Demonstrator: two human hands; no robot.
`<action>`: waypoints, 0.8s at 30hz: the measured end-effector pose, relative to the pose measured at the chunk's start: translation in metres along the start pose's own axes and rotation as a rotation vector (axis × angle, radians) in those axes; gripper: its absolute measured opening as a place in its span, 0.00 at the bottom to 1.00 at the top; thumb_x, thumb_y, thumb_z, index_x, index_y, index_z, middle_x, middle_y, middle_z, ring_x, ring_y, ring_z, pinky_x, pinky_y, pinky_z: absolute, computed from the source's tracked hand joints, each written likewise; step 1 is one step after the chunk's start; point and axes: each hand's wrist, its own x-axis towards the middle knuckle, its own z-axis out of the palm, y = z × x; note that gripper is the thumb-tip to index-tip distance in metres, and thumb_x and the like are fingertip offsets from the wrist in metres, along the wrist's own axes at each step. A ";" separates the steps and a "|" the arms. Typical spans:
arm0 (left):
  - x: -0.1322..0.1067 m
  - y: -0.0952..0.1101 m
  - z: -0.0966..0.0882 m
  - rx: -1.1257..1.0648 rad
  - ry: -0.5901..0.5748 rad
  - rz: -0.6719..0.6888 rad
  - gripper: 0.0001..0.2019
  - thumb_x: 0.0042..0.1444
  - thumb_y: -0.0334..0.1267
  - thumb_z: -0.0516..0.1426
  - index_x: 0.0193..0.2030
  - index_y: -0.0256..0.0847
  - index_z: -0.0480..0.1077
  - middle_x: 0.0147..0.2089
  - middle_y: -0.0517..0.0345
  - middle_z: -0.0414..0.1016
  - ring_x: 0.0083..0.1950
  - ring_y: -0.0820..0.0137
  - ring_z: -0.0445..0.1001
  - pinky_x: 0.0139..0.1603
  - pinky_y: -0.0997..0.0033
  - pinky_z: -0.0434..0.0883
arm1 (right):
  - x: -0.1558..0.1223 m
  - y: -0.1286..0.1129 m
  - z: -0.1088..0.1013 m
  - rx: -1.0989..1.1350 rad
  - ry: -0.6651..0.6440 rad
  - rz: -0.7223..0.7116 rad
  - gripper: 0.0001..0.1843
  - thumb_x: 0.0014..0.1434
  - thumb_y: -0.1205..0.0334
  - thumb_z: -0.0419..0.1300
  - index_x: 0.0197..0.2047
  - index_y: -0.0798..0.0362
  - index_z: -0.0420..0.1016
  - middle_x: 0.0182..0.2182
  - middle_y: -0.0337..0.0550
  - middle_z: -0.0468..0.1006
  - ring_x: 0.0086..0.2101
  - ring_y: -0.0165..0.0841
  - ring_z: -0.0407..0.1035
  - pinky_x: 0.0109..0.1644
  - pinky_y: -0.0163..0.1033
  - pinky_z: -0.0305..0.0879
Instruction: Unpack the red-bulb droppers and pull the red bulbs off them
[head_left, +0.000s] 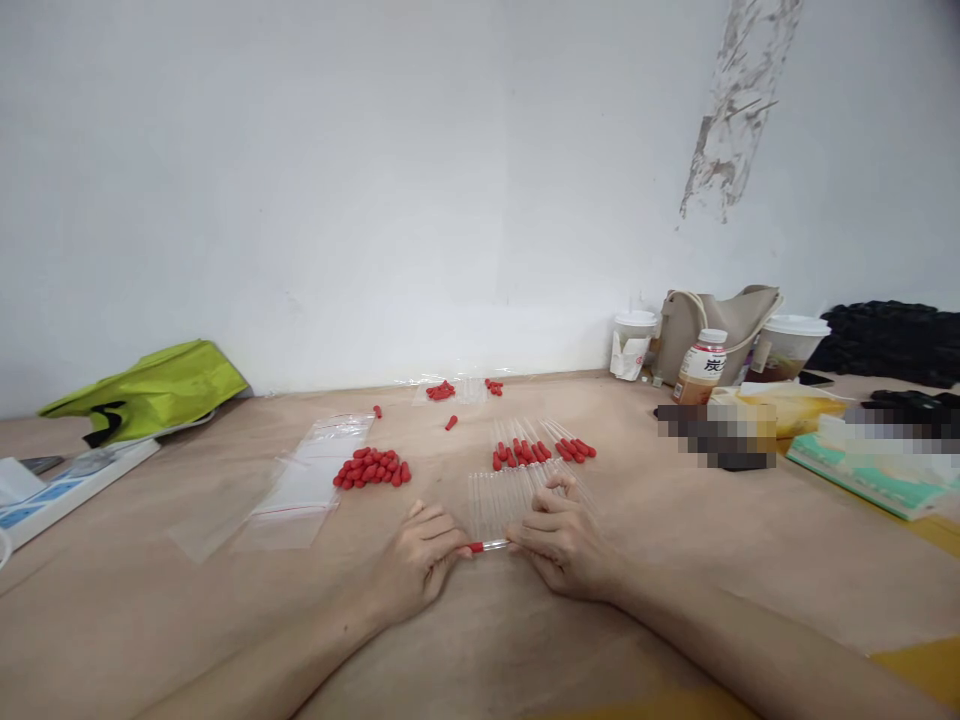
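Note:
Between my two hands lies one clear dropper tube with a red rubber bulb on its left end. The fingertips of my left hand pinch the bulb. My right hand is closed on the tube's other end, which its fingers partly hide. Just beyond, several bare clear tubes lie side by side. Behind them is a row of droppers with red bulbs fitted, their tubes pointing away from me. A heap of loose red bulbs sits beyond my left hand.
Clear zip bags lie at the left, near a power strip and a lime-green bag. More red-bulbed droppers lie by the wall. At right stand a bottle, lidded cups, a beige bag and a tissue pack.

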 end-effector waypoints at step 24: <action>0.022 -0.121 -0.098 0.013 0.270 -0.807 0.19 0.46 0.47 0.54 0.43 0.41 0.68 0.36 0.57 0.73 0.31 0.69 0.71 0.31 0.72 0.68 | -0.010 0.045 -0.005 -0.358 -0.097 0.430 0.11 0.54 0.68 0.50 0.33 0.51 0.74 0.26 0.42 0.75 0.31 0.32 0.66 0.39 0.38 0.46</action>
